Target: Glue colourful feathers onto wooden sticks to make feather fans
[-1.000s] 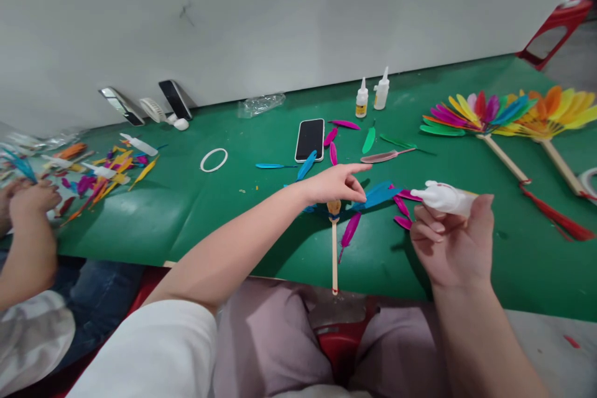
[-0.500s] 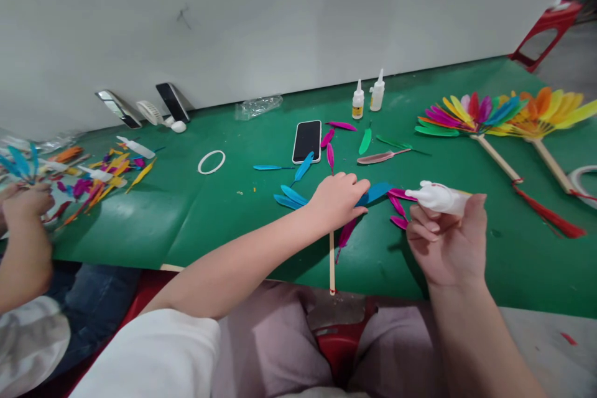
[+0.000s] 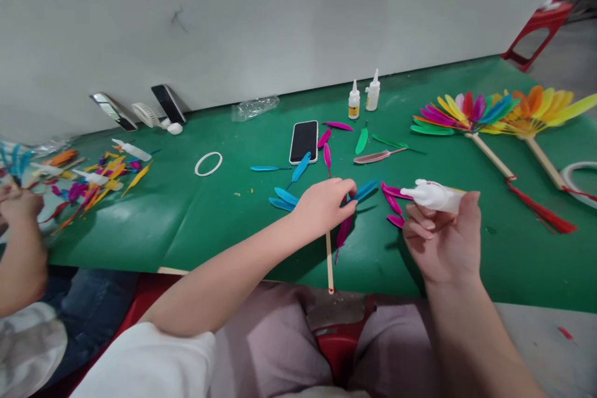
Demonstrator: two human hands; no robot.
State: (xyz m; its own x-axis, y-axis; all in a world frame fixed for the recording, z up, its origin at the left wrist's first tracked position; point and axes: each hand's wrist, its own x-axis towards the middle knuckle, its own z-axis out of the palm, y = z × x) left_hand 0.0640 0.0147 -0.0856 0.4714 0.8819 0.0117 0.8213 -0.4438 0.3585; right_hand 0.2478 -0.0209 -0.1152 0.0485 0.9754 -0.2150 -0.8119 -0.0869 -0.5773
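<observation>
My left hand (image 3: 324, 203) has its fingers curled down over the top of a wooden stick (image 3: 330, 261) and pinches at a blue feather (image 3: 365, 189) there. A magenta feather (image 3: 344, 230) lies under the hand beside the stick. My right hand (image 3: 443, 239) is wrapped round a white glue bottle (image 3: 431, 195), its nozzle pointing left toward more magenta feathers (image 3: 392, 204). Loose blue feathers (image 3: 282, 198) lie just left of my left hand.
On the green table (image 3: 209, 211) lie a black phone (image 3: 304, 141), two small glue bottles (image 3: 362, 98), a white ring (image 3: 208, 163) and two finished feather fans (image 3: 494, 115) at right. Another person's hand (image 3: 18, 211) works over a feather pile (image 3: 93, 177) at left. A red stool (image 3: 536, 28) stands far right.
My left hand drew back from a pointing reach and closed down over the stick's top and the blue feather. My right hand with the bottle stayed almost still.
</observation>
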